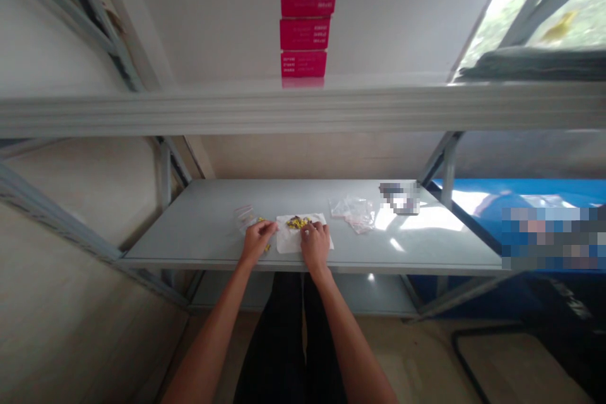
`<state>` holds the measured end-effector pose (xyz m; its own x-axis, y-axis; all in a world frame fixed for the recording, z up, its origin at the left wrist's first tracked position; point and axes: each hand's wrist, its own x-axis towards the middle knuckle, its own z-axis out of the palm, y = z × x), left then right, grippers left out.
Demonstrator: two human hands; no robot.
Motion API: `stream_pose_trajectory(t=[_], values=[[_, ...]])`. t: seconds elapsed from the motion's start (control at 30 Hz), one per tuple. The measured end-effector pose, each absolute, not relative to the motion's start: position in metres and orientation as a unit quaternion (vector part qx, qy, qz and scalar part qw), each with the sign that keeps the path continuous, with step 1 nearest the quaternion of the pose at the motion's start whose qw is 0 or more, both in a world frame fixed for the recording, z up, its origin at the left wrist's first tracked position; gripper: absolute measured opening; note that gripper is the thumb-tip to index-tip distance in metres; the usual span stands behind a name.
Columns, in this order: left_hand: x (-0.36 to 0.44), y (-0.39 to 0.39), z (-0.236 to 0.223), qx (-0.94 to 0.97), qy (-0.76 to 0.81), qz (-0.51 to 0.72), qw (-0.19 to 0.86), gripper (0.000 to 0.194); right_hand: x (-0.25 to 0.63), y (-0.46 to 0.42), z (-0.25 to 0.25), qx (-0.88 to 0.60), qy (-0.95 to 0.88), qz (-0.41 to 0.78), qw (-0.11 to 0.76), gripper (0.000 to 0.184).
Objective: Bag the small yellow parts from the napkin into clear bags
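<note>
A small heap of yellow and dark bits (297,223) lies on a white sheet (288,243) near the shelf's front edge. My right hand (315,243) rests on the sheet, its bent fingers at the right side of the heap. Whatever they pinch is too small to make out. At the sheet's left edge, my left hand (258,240) has thumb and fingertips pressed together; their contents cannot be seen. Beside that hand lie a clear zip bag (243,217) and a few yellow bits (267,247), partly covered by the hand.
Clear plastic bags (356,211) lie right of the sheet on the grey shelf (189,227). A blurred-out object (402,197) sits at the back right. Overhead, an upper shelf's edge (237,117) runs across, with three stacked pink boxes (305,31). Metal posts flank both sides.
</note>
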<state>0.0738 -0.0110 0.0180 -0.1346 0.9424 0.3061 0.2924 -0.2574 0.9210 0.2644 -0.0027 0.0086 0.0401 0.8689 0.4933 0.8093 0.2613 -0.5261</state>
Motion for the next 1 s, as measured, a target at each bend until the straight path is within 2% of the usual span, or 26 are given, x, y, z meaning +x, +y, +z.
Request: stream_pose_trajectory(t=[0.1,0.2,0.4,0.57,0.67,0.8,1.0], values=[[0.074,-0.012,0.019,0.593,0.535,0.519,0.304,0.035,0.265,-0.003,0.011,-0.53,-0.704,0.113,0.458,0.017],[0.075,-0.012,0.021,0.602,0.544,0.501,0.301,0.032,0.263,-0.003,0.015,-0.441,-0.74,0.184,0.474,0.014],[0.076,-0.013,0.024,0.597,0.545,0.5,0.31,0.035,0.261,-0.003,0.02,-0.379,-0.78,0.167,0.469,0.017],[0.075,-0.011,0.022,0.567,0.537,0.543,0.309,0.03,0.266,-0.007,0.016,-0.495,-0.645,0.159,0.56,0.029],[0.074,-0.01,0.021,0.545,0.547,0.556,0.308,0.031,0.269,-0.01,0.012,-0.563,-0.571,0.135,0.582,0.028],[0.074,-0.01,0.02,0.532,0.544,0.568,0.315,0.037,0.272,-0.002,0.015,-0.57,-0.59,0.119,0.559,0.036],[0.072,-0.009,0.016,0.549,0.527,0.567,0.314,0.045,0.283,0.026,0.017,-0.591,-0.675,0.062,0.437,0.026]])
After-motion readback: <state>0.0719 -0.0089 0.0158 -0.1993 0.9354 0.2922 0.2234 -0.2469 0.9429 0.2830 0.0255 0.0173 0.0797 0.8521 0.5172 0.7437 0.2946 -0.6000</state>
